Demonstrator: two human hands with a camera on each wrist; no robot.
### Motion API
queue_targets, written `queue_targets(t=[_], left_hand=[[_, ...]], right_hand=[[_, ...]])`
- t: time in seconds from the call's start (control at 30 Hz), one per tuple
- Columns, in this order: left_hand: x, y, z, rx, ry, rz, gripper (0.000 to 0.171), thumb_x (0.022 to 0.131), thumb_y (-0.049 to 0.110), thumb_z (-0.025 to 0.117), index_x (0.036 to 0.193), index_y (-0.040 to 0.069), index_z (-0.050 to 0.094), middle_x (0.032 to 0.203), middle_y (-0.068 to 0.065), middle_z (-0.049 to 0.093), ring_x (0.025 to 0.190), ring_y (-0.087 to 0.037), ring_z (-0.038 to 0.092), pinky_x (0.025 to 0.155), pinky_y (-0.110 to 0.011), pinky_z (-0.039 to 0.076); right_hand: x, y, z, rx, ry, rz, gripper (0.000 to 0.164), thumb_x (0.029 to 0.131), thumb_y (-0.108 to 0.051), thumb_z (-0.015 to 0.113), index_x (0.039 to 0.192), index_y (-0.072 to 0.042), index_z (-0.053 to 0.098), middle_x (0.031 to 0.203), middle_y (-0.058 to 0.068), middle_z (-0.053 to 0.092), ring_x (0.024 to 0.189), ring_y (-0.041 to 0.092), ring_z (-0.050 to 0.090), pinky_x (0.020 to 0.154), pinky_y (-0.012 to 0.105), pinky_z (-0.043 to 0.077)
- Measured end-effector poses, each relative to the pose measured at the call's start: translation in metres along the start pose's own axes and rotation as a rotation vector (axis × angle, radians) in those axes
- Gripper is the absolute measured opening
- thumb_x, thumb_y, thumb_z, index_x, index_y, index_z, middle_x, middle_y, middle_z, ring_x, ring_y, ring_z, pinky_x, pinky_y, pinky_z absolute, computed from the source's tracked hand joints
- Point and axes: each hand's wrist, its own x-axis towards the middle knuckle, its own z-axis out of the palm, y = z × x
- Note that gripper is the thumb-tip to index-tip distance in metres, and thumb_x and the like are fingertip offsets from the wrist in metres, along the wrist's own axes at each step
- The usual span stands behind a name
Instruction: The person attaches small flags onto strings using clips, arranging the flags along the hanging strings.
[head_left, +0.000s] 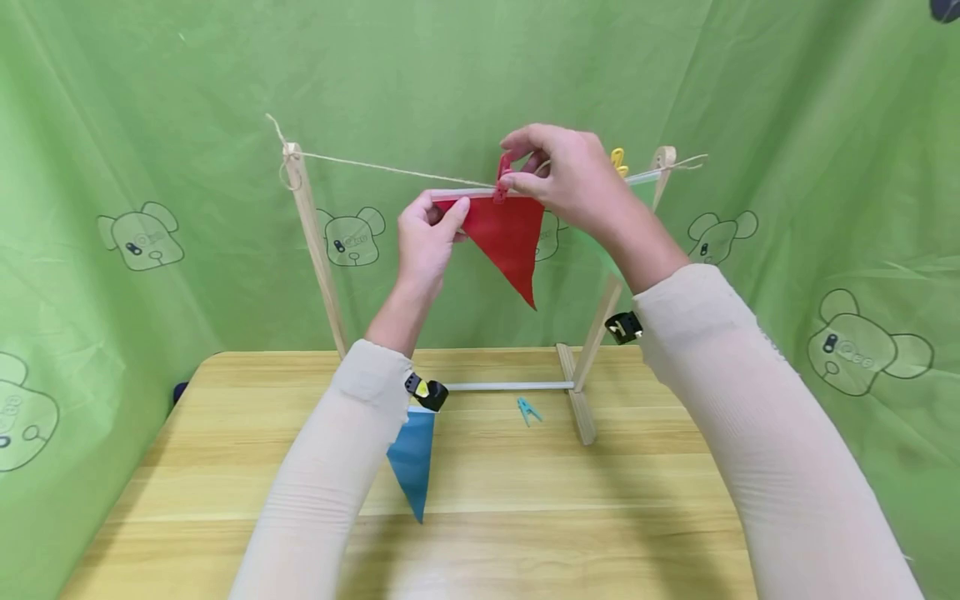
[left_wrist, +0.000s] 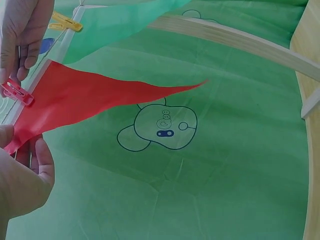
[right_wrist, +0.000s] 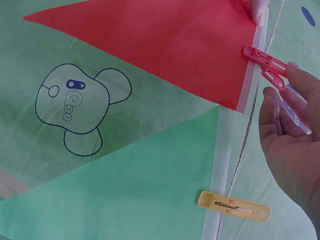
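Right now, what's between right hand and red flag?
Red clothespin, pinched by the right hand, tip overlapping the red flag. Right wrist view shows it.

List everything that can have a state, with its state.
Red triangular flag: held in left hand
Red plastic clothespin: pinched in right hand
Green triangular flag: hanging, clipped
Yellow plastic clothespin: clipped on green flag
Blue triangular flag: lying on wooden table
Turquoise plastic clothespin: lying, unclipped
Beige twine: tied to wooden posts
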Motion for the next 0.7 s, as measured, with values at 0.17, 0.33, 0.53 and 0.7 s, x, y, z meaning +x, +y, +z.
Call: queue_targets(t=[0.17,0.33,0.53,0.7], left_hand=[[0.000,-0.002,-0.002,0.019,0.001,-0.001,0.017,0.098,0.008,0.071,0.111,-0.002,0.068,0.089,-0.003,0.069,0.075,-0.013,0.065,0.071,-0.030,0.059],[-0.002,-0.006,-0.007,0.014,0.010,-0.018,0.014,0.099,0.010,0.070,0.107,-0.001,0.067,0.088,-0.002,0.068,0.079,-0.020,0.069,0.069,-0.025,0.058],[-0.006,-0.009,-0.013,0.008,0.008,-0.014,0.018,0.099,0.011,0.070,0.111,-0.001,0.067,0.090,-0.002,0.068,0.092,-0.034,0.070,0.071,-0.023,0.059],[-0.010,-0.009,-0.015,0.018,-0.012,-0.009,0.021,0.099,0.011,0.070,0.115,-0.002,0.066,0.092,-0.001,0.068,0.092,-0.030,0.071,0.073,-0.024,0.059]], right_hand=[[-0.005,0.004,0.001,0.043,0.042,-0.014,0.044,0.097,-0.023,0.074,0.137,-0.009,0.064,0.129,0.005,0.070,0.104,0.017,0.067,0.096,0.034,0.058],[-0.015,0.008,0.001,0.105,0.107,-0.025,0.044,0.096,-0.021,0.076,0.136,-0.009,0.065,0.132,0.005,0.067,0.107,0.017,0.065,0.100,0.032,0.057],[-0.027,0.012,0.003,0.156,0.133,-0.020,0.046,0.095,-0.022,0.077,0.137,-0.010,0.064,0.134,0.005,0.065,0.113,0.018,0.065,0.102,0.033,0.056],[-0.033,0.015,0.006,0.173,0.167,-0.044,0.045,0.094,-0.018,0.077,0.136,-0.008,0.064,0.134,0.006,0.065,0.113,0.019,0.066,0.102,0.034,0.056]])
